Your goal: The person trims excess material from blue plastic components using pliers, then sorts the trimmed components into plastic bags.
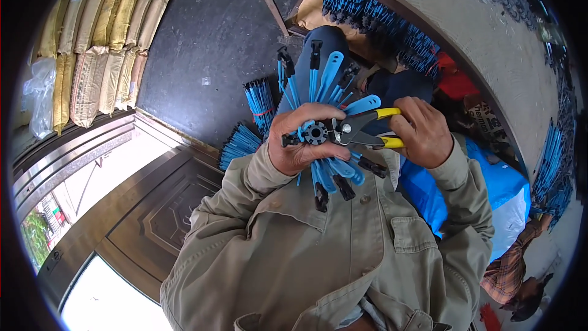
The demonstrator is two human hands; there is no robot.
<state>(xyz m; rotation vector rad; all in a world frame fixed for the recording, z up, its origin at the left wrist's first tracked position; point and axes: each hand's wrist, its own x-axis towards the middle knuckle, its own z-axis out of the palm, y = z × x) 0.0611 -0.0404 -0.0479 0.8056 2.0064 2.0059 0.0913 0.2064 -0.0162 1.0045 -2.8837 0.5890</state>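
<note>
Gripping blue-strip bundle [331, 73] — L hand [280, 152] fingers clamped round; R hand [425, 133] fingers clamped on yel-handled pliers [347, 129].

A head-worn fisheye is looking steeply down the jacket [312, 245], close above the left hand [288, 155] and right hand [427, 133], which are sitting mid-view. Its rim is bending straight edges, taking in sacks [92, 79] beyond-left of the hands and a door [177, 202] nearer left.

Khaki shirt [300, 257], flapped pocket [411, 236], dark-blue trousers [334, 38].
</note>
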